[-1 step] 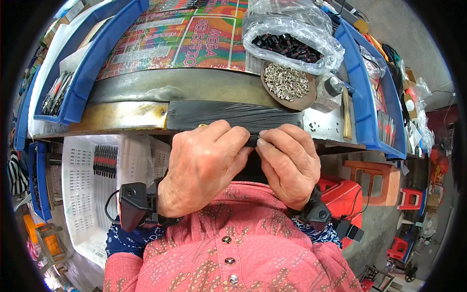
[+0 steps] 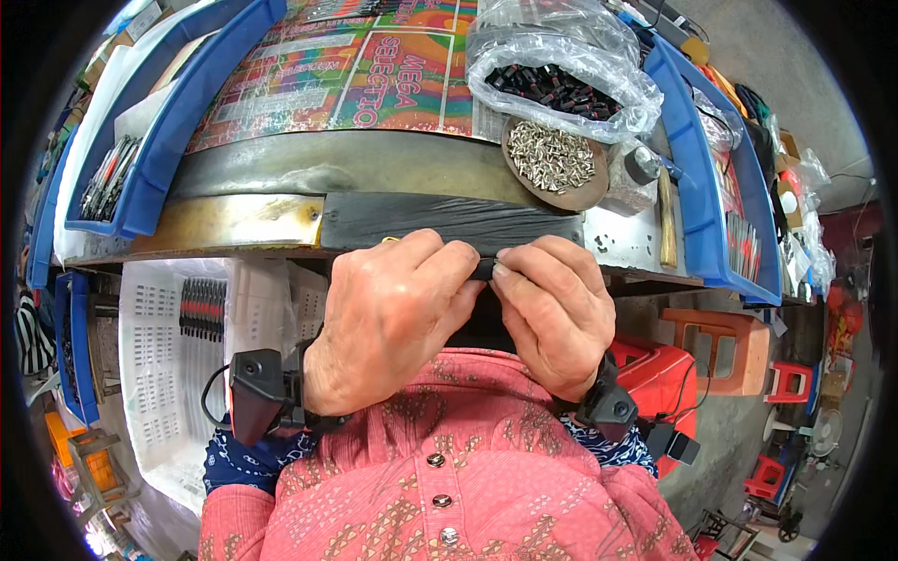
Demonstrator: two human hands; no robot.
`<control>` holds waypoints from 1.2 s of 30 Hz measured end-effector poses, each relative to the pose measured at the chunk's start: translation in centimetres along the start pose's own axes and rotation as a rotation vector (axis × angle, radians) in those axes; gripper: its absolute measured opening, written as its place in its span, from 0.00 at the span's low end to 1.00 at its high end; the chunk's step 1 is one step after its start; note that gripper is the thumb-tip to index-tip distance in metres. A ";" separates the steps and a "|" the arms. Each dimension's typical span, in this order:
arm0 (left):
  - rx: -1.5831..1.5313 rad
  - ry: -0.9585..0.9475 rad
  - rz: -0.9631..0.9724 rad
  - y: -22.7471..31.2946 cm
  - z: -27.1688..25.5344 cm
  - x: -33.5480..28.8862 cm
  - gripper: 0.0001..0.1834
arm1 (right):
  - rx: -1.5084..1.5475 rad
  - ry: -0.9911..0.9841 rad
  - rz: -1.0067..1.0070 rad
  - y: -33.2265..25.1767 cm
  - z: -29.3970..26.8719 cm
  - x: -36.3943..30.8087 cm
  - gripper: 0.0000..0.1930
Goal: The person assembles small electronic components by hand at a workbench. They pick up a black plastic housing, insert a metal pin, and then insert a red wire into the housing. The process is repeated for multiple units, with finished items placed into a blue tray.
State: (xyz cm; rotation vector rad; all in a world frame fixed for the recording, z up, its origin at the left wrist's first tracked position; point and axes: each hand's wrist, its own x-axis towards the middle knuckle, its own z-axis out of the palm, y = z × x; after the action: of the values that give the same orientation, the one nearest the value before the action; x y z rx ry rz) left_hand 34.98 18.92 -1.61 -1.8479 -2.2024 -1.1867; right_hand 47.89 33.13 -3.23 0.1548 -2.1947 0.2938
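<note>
Both hands meet at the table's front edge, in front of my body. My left hand [image 2: 388, 313] is closed, back upward, on a small black cylindrical piece [image 2: 482, 269]. Only a short stub of it shows between the hands; the rest is hidden by my fingers. My right hand [image 2: 554, 313] pinches the right end of the same piece with thumb and fingertips. Just beyond the hands lies a black padded strip [image 2: 449, 220] along the edge. A bit of yellow [image 2: 390, 240] shows behind my left knuckles.
At the back right are a shallow bowl of small metal pins [image 2: 554, 159], a plastic bag [image 2: 645, 103] of black parts, a metal block [image 2: 629, 192] and a wooden handle [image 2: 667, 224]. Blue bins [image 2: 140, 210] [image 2: 697, 224] flank the table. A white crate [image 2: 150, 374] stands lower left.
</note>
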 end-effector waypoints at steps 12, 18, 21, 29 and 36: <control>-0.056 0.044 -0.034 -1.0 0.4 0.3 0.11 | 0.576 0.011 0.867 -0.5 -1.0 0.2 0.09; -0.018 0.032 -0.026 -0.6 0.5 0.4 0.11 | 0.869 -0.135 1.103 -0.7 -0.9 0.9 0.11; 0.003 0.031 0.007 -0.5 0.6 0.5 0.10 | 0.978 -0.189 1.112 -0.6 -0.7 1.1 0.11; 0.030 0.069 0.073 -0.2 0.8 0.7 0.08 | 1.022 -0.128 1.252 -1.0 -0.5 1.6 0.08; 0.056 0.040 0.073 -0.9 -1.2 1.9 0.11 | 0.915 -0.097 1.142 -0.4 -0.9 1.8 0.16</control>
State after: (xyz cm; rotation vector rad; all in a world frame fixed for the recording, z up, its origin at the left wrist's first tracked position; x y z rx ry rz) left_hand 33.13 19.83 -0.28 -1.8499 -2.1058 -1.1269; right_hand 47.61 32.97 -1.19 -0.6260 -1.8431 1.9166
